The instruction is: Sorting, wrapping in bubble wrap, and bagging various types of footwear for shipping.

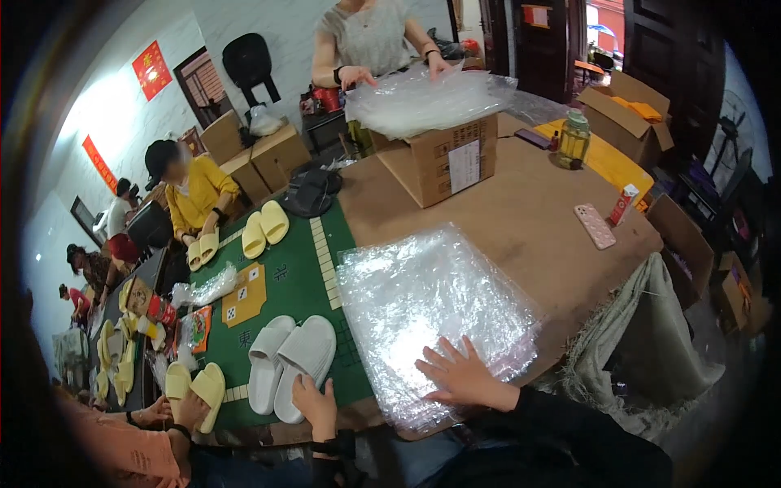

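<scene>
- While brown at right, the table [529, 203] bears a green mat [307, 248] at left.
- Plastic stack [431, 297]: near, over the mat's right edge.
- White slippers [307, 346]: on the mat, left of the stack.
- Right hand [465, 376]: fingers spread on the stack.
- Left hand [315, 403]: at the right slipper's near end; cannot tell if it grips.

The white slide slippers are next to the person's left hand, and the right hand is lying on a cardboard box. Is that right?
Not quite. In the head view, the right hand is lying on a stack of clear plastic packaging. The white slide slippers are indeed next to the left hand.
</scene>
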The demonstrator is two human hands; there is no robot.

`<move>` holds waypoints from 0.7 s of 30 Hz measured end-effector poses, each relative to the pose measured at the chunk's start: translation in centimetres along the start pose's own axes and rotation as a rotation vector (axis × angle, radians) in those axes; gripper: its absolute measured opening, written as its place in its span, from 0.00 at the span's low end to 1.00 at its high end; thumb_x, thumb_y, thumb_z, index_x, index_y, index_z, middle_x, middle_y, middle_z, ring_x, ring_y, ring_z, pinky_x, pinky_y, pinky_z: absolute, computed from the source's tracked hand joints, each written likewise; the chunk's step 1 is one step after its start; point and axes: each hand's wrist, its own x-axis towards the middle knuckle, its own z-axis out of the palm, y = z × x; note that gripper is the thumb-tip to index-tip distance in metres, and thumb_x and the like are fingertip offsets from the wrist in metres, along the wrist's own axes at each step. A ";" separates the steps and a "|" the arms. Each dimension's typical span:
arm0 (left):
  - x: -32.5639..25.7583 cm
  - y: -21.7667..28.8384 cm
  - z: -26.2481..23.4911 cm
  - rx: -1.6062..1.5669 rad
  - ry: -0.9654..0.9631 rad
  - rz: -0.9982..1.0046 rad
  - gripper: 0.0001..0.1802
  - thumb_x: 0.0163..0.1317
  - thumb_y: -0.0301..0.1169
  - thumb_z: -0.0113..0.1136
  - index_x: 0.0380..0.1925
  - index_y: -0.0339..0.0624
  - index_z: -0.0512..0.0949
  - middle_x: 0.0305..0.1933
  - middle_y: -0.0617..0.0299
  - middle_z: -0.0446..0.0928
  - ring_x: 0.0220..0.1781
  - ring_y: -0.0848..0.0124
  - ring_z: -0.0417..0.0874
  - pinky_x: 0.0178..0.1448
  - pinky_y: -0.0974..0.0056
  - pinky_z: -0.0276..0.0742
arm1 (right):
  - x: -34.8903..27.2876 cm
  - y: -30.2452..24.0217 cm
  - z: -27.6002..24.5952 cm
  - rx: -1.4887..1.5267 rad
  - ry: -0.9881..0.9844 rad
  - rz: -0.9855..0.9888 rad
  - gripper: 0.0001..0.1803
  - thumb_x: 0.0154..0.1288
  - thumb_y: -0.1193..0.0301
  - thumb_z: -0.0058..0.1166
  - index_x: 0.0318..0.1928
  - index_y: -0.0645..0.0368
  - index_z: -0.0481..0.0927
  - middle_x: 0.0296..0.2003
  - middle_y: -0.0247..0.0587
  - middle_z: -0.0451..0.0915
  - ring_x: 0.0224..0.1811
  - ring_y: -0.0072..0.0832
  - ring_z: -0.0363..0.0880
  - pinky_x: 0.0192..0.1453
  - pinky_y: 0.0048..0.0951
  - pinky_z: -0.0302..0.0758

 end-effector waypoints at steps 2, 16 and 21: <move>0.4 -0.2 0.1 0.044 0.064 0.062 0.19 0.54 0.32 0.65 0.43 0.33 0.76 0.53 0.45 0.72 0.55 0.46 0.70 0.56 0.48 0.66 | -0.2 -0.3 -0.4 0.036 -0.019 -0.018 0.40 0.63 0.39 0.45 0.68 0.48 0.62 0.67 0.44 0.62 0.70 0.53 0.55 0.66 0.70 0.51; -1.6 12.9 -10.1 -0.968 -0.054 -0.229 0.08 0.59 0.22 0.63 0.24 0.32 0.74 0.22 0.64 0.70 0.23 0.79 0.73 0.26 0.72 0.68 | 0.0 0.5 1.2 0.042 -0.159 -0.025 0.40 0.64 0.39 0.42 0.70 0.47 0.59 0.70 0.43 0.59 0.73 0.52 0.51 0.68 0.68 0.48; -1.1 19.8 -7.7 -0.702 0.089 0.307 0.05 0.55 0.27 0.62 0.27 0.36 0.77 0.28 0.51 0.74 0.31 0.52 0.76 0.34 0.55 0.71 | 0.0 0.9 3.4 0.000 -0.181 -0.035 0.39 0.65 0.42 0.43 0.70 0.47 0.59 0.70 0.43 0.58 0.74 0.50 0.48 0.70 0.68 0.43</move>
